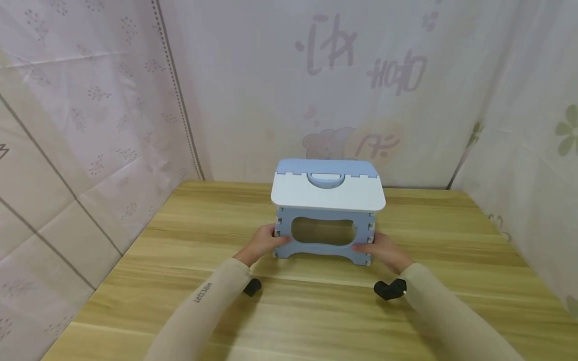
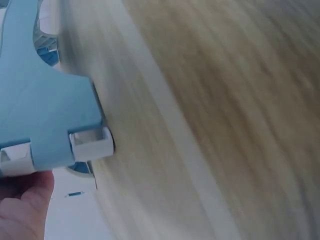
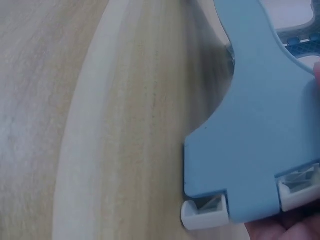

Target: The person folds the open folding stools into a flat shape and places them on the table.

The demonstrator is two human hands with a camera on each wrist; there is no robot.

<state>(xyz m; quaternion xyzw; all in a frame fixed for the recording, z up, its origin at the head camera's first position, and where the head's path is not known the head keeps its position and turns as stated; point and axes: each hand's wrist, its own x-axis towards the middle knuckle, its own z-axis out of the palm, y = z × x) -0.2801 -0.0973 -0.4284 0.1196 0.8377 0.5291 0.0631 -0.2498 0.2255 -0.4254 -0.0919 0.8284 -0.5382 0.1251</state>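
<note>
A blue and white folding step stool (image 1: 327, 193) stands upright and unfolded on the wooden table (image 1: 316, 311). My left hand (image 1: 264, 241) grips the left edge of its front leg panel, with the thumb lying across the blue face. On the opposite edge, my right hand (image 1: 385, 250) holds the same panel, thumb also in front. The other fingers are mostly hidden behind the side edges. Close up in the left wrist view, the stool's blue leg (image 2: 40, 110) has white hinge pieces; the right wrist view shows the matching leg (image 3: 250, 110) with its foot at the tabletop.
Patterned cloth (image 1: 253, 90) hangs behind the table and along both sides. Dark wrist-worn devices, one black piece (image 1: 390, 289) by the right wrist and another (image 1: 253, 287) by the left, jut out below the sleeves.
</note>
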